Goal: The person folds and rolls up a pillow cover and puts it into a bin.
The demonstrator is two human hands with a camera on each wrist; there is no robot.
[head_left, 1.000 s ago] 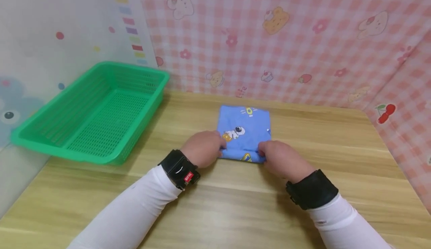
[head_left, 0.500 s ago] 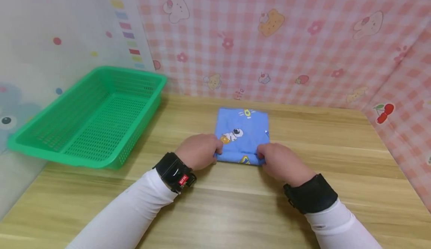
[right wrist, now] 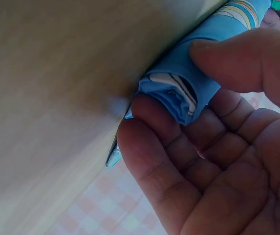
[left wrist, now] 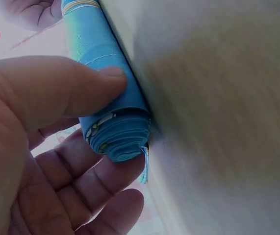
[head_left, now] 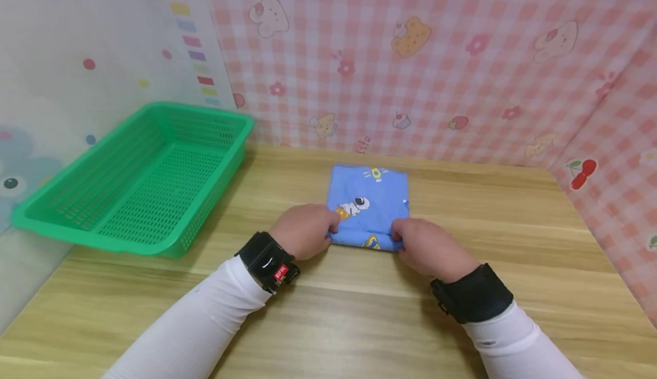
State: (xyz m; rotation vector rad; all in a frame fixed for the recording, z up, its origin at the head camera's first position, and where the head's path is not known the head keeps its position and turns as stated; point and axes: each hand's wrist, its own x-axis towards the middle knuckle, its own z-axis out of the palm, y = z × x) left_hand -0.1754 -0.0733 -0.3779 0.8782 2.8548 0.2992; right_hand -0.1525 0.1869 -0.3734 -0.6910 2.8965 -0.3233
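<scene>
Head view: the cloth (head_left: 382,205) lies on the bench (head_left: 328,327) between the two grips, its near edge turned up into a roll (head_left: 355,237) and its flat part extending beyond them. The left grip (head_left: 304,231) is closed to a pinch on the roll's left end; the right grip (head_left: 433,251) has the right end likewise.

Both wrist views find the thumb across the roll and fingers bent about its end, with little gap left beyond the cloth's thickness. Layers show at each end; the right end has a dark hollow in it. The paired hold is judged to serve even turning, so that the roll stays straight and does not loosen at one side. The flat part, lying on the bench, probably gives it a base to wind against.

The basket (head_left: 97,240) stands left of the left grip, well apart from it, presumably to leave working room.
</scene>
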